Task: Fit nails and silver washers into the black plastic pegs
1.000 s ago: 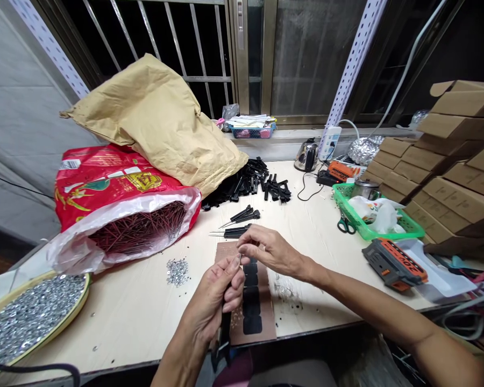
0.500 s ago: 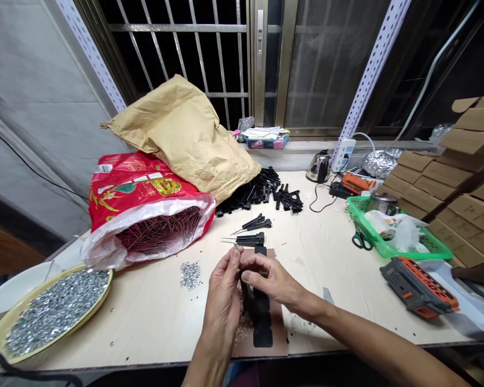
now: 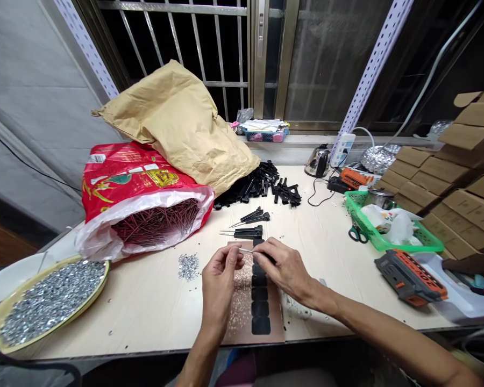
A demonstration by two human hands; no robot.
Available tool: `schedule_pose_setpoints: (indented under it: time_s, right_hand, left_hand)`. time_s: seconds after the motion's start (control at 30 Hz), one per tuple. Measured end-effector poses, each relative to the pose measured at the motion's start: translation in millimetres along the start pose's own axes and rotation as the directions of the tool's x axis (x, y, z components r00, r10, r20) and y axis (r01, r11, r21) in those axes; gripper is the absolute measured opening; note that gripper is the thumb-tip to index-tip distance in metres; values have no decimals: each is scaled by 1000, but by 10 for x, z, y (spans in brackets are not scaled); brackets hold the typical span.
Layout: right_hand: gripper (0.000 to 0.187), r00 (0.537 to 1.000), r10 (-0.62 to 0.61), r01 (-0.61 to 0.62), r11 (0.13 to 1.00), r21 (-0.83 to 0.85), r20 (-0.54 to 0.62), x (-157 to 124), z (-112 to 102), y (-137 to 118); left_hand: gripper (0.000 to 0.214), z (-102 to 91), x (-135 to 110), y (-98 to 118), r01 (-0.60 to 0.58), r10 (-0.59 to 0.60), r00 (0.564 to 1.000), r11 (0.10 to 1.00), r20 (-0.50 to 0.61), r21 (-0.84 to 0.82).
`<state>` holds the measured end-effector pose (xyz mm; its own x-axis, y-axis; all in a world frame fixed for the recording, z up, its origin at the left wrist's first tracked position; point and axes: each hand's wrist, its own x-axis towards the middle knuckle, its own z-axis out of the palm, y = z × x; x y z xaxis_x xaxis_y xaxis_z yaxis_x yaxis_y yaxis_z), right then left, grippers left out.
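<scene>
My left hand (image 3: 221, 274) and my right hand (image 3: 282, 266) meet over a brown board (image 3: 242, 317) that bears a row of black pads (image 3: 260, 301). A thin metal pin (image 3: 245, 250) runs between the two hands; my left fingers pinch one end and my right fingers close on the other, where a black piece shows. Just beyond the hands lie finished black-handled pins (image 3: 246, 232). A small heap of silver bits (image 3: 189, 266) lies left of my left hand.
A red bag (image 3: 137, 183) full of thin rods lies open at the left, under a brown paper sack (image 3: 181, 123). A tray of silver bits (image 3: 44, 301) sits at the front left. Black parts (image 3: 262, 185), a green basket (image 3: 391, 228), an orange tool (image 3: 411, 277) and cardboard boxes (image 3: 460, 183) stand right.
My hands have moved out over the board and drawn slightly apart, and the pin now shows between them. The black strip held low in my left hand a second ago is gone.
</scene>
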<state>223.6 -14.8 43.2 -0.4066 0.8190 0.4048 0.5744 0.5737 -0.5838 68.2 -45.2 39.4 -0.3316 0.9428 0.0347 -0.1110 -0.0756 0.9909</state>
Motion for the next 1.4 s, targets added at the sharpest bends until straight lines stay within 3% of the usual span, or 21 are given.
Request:
schedule_pose_setpoints:
  time_s: [0.13,0.23,0.3,0.4,0.5,0.57,0.73,0.9,1.03,1.23,1.4]
  right_hand:
    - [22,996,-83,87,979,-184,34,-42,-3,7]
    - [26,989,-143,147,946,-290,35,-56,-5,8]
    - [27,980,-195,195,916,-352,37,-60,3,19]
    - [26,962,-271,261,857,-445,43,-66,33,53]
    - [25,957,-287,275,844,-461,45,-73,65,102]
    - [25,965,-260,251,868,-429,39,-84,71,149]
    - [24,988,-156,154,940,-305,17,-140,9,302]
    - [25,992,-122,123,979,-164,21,-156,-60,298]
    - [20,994,-111,110,985,-134,1,-95,-23,181]
    - [18,993,-115,119,970,-210,31,-39,85,125]
    - [19,990,-135,137,950,-281,30,-35,110,161]
  left_hand:
    - [10,-45,-11,49,-205,205,978,942,29,265]
    - [17,-65,-2,40,-304,293,952,873,89,382]
    - [25,-70,5,9,-259,238,966,882,103,393]
    - [34,-70,16,-53,-52,24,993,966,113,254]
    - [40,-86,45,-91,222,-219,956,975,195,11]
    - [42,-120,77,-91,327,-299,927,940,225,-98]
    - [38,-239,150,-77,313,-296,947,936,123,-160]
    - [29,-214,184,-167,481,-428,877,791,219,-378]
    - [4,-110,177,-212,519,-492,848,699,196,-491]
    - [3,-34,115,-155,460,-464,878,748,119,-479]
    - [14,-22,100,-205,411,-412,905,782,106,-469]
